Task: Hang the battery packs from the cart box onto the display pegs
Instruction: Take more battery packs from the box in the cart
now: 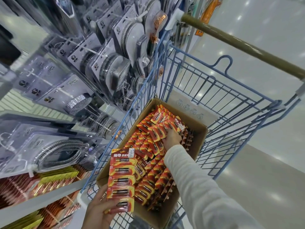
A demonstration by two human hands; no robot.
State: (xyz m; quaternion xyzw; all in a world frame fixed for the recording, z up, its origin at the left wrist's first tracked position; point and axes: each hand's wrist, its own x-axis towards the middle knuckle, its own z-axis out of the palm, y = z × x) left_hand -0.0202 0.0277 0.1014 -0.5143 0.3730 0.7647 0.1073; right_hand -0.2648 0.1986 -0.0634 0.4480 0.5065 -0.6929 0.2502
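Battery packs [148,179] fill cart box [196,126]; left hand [99,210] grips gathered strip [121,180] beside it, freeing right hand [171,138], grip unseen, inside.

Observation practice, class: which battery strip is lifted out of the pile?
The strip gripped by the left hand, held upright; all others lie in the cardboard box.

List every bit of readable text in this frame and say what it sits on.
"南孚": top card of the battery strip held in the left hand.
"7号": the lower cards of that strip.
"12.00": white price sticker on the strip's top card.
Too blurred or small to read: logos on the shower hose packs and the printed symbols on the cardboard box flap.
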